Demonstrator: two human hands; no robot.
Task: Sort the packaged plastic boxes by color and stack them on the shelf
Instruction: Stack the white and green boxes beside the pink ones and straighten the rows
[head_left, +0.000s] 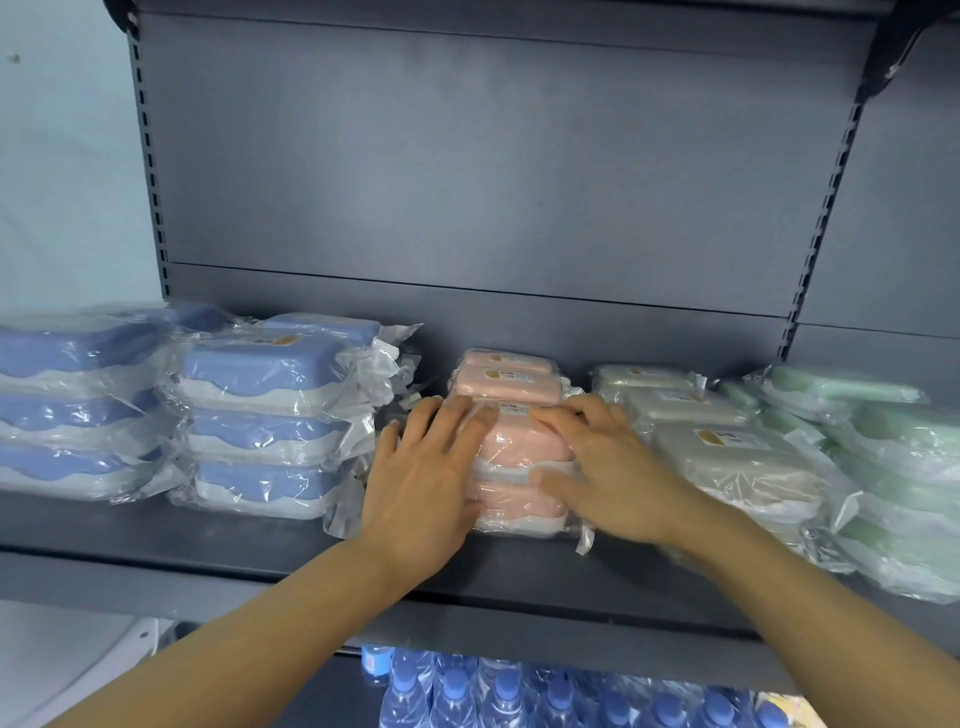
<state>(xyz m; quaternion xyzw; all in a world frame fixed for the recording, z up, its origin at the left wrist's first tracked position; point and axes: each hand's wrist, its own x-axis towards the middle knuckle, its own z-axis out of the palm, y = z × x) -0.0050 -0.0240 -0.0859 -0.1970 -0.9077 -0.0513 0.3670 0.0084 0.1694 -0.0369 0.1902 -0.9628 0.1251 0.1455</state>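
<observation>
Pink boxes (514, 457) in clear film sit mid-shelf, front stack at roughly 6 o'clock of the frame centre, two more pink ones behind it toward 12.

Head view: left hand (423, 478) lies flat on the 9 o'clock side of the front pink stack, fingers straight and spread, pressing on the wrap, not curled round anything. Right hand (605, 467) does the same on the 3 o'clock side, fingers extended over the top box, thumb along the front edge; holds nothing in a grip. Blue boxes (260, 415) are stacked at 9 o'clock in two piles, pale white-green boxes (727, 457) just beside pink at 3 o'clock, green boxes (893, 457) further out at 3. Dark grey shelf (234, 540) carries all of it; bottled water (519, 696) shows below at 6 o'clock.

Judgement: looks like squaring up the pink stack; sort nearly done.

Risks: film is slick, so a flat-palm push could slide the top pink box off the lower one. Loose wrap tails at 9 o'clock could snag the blue pile. Pink stack sits near the shelf's front edge; a pull toward 6 could tip it off.
</observation>
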